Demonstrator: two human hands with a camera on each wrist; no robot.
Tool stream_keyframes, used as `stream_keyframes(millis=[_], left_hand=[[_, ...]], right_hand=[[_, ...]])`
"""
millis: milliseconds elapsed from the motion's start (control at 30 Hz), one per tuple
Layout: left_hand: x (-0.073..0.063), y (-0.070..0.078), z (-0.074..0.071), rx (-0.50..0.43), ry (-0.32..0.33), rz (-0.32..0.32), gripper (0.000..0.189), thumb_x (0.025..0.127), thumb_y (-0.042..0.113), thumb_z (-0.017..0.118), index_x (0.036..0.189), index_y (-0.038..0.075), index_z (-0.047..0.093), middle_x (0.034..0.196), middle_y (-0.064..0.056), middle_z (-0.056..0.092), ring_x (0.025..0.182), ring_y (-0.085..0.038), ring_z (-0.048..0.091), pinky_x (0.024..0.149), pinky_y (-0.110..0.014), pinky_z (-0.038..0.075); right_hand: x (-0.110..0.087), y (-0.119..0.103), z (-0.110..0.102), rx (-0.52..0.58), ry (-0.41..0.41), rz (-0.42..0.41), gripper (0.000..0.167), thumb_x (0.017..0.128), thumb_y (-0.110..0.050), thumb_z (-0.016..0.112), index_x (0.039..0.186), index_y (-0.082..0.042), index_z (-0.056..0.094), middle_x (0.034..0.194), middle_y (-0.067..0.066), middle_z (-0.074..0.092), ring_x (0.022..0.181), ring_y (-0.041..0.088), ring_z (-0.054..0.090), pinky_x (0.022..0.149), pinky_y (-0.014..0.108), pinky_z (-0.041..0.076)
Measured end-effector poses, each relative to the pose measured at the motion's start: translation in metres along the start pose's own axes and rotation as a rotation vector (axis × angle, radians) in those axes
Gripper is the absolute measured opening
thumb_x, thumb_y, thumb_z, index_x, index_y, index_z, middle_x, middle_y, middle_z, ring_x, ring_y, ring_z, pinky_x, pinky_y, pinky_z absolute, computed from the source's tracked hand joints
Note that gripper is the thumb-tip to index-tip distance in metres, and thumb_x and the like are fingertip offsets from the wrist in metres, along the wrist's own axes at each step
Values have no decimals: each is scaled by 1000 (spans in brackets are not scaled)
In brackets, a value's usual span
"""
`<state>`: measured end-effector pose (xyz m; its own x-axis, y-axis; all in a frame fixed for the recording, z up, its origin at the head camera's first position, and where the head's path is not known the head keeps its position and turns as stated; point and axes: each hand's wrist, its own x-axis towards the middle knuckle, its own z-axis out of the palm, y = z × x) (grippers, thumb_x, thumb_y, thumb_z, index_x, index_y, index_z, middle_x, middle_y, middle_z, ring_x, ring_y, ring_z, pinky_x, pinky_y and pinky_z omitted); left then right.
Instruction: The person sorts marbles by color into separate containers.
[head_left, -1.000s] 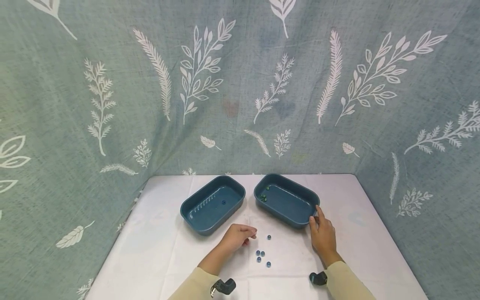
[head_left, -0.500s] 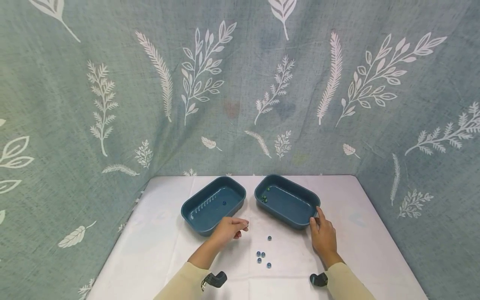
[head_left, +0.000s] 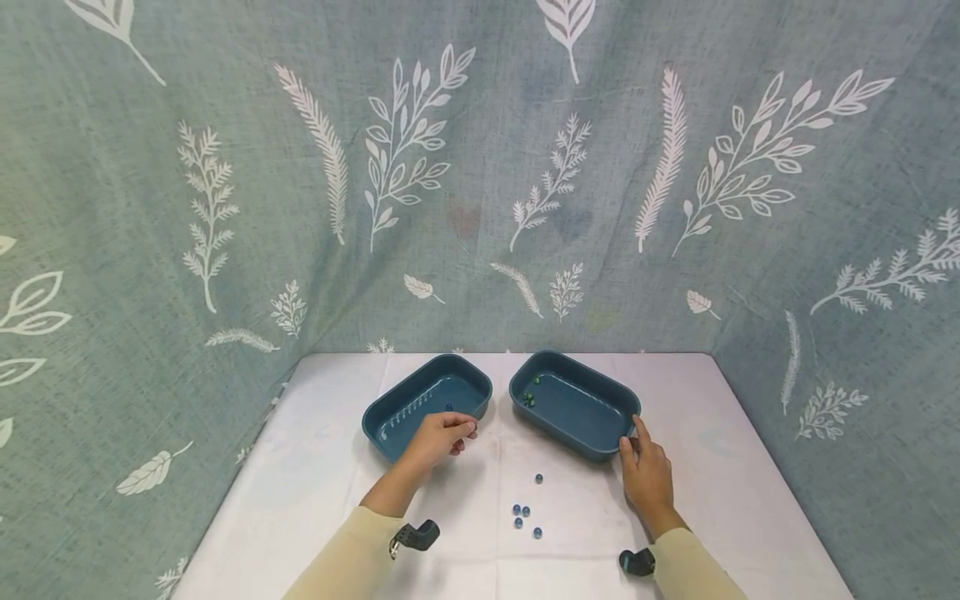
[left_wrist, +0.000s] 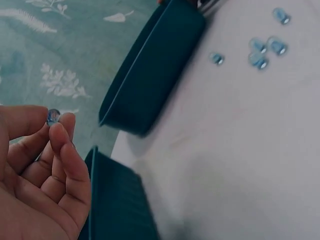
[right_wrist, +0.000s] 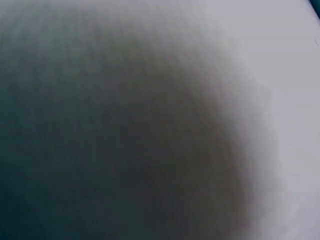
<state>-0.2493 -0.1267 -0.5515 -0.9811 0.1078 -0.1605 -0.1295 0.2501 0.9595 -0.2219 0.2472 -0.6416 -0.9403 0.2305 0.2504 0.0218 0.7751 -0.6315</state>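
My left hand (head_left: 435, 439) is over the near right side of the left blue tray (head_left: 381, 414). Its thumb and fingertips pinch a clear blue glass marble (left_wrist: 53, 117), plain in the left wrist view. One dark blue marble (head_left: 449, 407) lies inside that tray. At the right tray (head_left: 581, 425), my right hand (head_left: 647, 475) rests against the near right corner, thumb and forefinger extended along the rim. Green marbles (head_left: 528, 401) sit at the left end of the right tray. A dark blur fills most of the right wrist view, hiding the right fingers there.
Several blue marbles lie on the white tablecloth between my arms, among them a lone marble (head_left: 539, 479) nearer the right tray and a close pair with a marble (head_left: 517, 509) at its left. A leaf-patterned curtain (head_left: 465, 225) surrounds the table at the back and sides.
My left hand has moved left and away from me, from beside the loose marbles to over the left tray, carrying its marble. My right hand has stayed at the right tray.
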Motion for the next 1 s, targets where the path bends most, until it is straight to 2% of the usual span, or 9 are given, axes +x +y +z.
stream_keyframes(millis=[167, 267, 433, 700, 833, 1000], left_hand=[[9, -1, -13, 19, 44, -12, 24, 94, 20, 66, 108, 1, 71, 93, -11, 71, 68, -17, 59, 67, -37, 54], [17, -5, -21, 13, 55, -6, 26, 95, 20, 66, 111, 0, 70, 90, -7, 71, 68, -17, 60, 66, -34, 54], [28, -8, -33, -4, 54, -15, 27, 96, 17, 63, 115, -2, 68, 91, -7, 71, 66, -16, 60, 61, -28, 51], [39, -7, -42, 29, 99, -53, 27, 96, 18, 63, 116, 0, 69, 93, -7, 71, 69, -18, 60, 63, -27, 51], [48, -14, -45, 39, 101, -75, 28, 97, 17, 62, 118, 0, 67, 95, -8, 71, 72, -20, 61, 65, -29, 52], [58, -24, -51, 53, 111, -115, 25, 97, 15, 60, 116, 1, 69, 94, -6, 70, 71, -17, 60, 65, -28, 52]], right_hand=[[-1, -1, 0, -1, 17, -13, 57, 105, -43, 38, 153, -15, 29, 124, 22, 60, 119, 43, 48, 101, 60, 32], [-1, -1, 0, -1, 14, -14, 57, 105, -44, 38, 153, -15, 29, 125, 22, 60, 120, 43, 48, 101, 60, 32], [-1, -2, -1, 4, 9, -5, 57, 104, -44, 38, 153, -15, 28, 126, 21, 59, 121, 42, 47, 102, 60, 31], [-1, -1, -1, 6, 13, -2, 57, 105, -43, 38, 154, -15, 28, 126, 22, 60, 121, 42, 47, 103, 60, 30], [-1, -2, -1, 4, 14, 7, 58, 105, -44, 38, 154, -15, 28, 126, 22, 59, 121, 42, 47, 104, 59, 30], [-2, -1, 0, 6, 27, -2, 58, 104, -45, 37, 153, -15, 29, 126, 22, 59, 120, 43, 48, 102, 60, 31]])
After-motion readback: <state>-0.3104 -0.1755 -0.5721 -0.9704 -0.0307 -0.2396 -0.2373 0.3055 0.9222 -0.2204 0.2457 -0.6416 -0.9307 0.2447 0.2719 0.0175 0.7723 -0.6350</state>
